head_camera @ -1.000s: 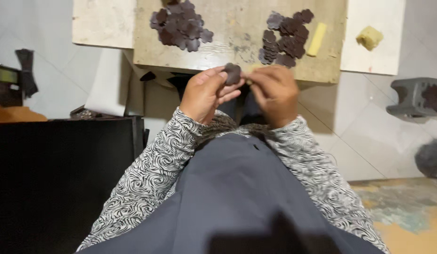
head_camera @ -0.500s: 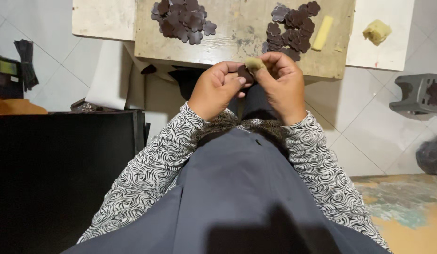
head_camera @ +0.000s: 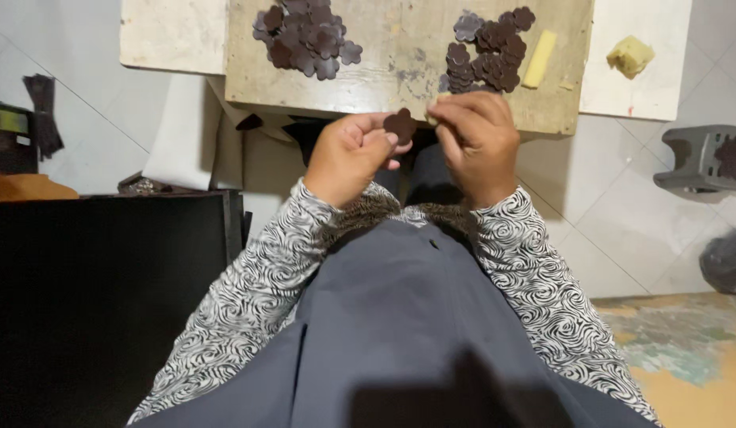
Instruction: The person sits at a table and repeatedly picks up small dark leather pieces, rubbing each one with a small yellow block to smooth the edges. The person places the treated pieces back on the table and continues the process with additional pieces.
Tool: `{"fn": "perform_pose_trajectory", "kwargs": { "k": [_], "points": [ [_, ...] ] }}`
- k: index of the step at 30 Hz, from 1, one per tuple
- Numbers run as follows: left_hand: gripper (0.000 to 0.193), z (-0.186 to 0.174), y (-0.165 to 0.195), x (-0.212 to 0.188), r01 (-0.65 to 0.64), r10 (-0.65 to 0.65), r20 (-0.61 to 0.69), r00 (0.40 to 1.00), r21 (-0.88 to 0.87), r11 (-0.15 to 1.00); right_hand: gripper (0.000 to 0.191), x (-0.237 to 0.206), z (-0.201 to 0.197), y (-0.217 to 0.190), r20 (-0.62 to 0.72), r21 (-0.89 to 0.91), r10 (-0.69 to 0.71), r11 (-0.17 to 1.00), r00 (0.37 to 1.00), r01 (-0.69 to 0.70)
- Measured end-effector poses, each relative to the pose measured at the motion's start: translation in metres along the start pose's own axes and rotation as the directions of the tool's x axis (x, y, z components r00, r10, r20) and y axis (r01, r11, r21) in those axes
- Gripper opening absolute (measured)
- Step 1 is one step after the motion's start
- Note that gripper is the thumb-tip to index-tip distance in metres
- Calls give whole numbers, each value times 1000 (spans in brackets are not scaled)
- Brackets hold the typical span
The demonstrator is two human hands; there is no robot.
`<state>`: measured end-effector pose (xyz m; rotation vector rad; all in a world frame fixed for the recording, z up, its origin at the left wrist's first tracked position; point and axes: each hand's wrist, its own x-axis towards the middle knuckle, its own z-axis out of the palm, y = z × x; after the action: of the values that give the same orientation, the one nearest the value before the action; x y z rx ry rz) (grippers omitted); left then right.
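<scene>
The left hand (head_camera: 354,154) pinches a dark flower-shaped piece (head_camera: 399,124) at its fingertips, raised clear of the wooden board (head_camera: 400,63), apparently for close handling. The right hand (head_camera: 477,143), at its 3 o'clock, is curled; its contents cannot be told. Two piles (head_camera: 306,36) of similar pieces lie at 12 o'clock.

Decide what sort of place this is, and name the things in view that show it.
Probably a small home craft workshop. A worn wooden work board carries two piles of dark flower-shaped cutouts, the left hand holds one such flower piece, and the floor is plain tile.
</scene>
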<state>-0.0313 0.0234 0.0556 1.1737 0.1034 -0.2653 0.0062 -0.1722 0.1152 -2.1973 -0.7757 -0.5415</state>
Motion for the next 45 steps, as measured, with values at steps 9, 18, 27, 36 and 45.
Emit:
{"fn": "perform_pose_trajectory", "kwargs": {
  "k": [9,18,27,36,45],
  "points": [
    [25,4,-7,0,-12,11,54,998,9,1000,28,4,6,-11,116,48,-172,985,978,167],
    [31,2,-8,-3,-172,154,121,981,155,973,27,-6,7,-15,122,38,-304,953,945,302],
    [33,-2,12,-5,136,-131,43,990,-123,983,29,-10,-4,3,2,49,107,993,994,-107],
    [19,-3,-9,2,45,-23,61,998,-391,919,22,-12,6,-14,95,113,-161,982,982,150],
    [31,2,-1,6,51,-49,15,999,-307,950,22,-21,3,-11,41,79,-236,969,971,233]
  ]
}}
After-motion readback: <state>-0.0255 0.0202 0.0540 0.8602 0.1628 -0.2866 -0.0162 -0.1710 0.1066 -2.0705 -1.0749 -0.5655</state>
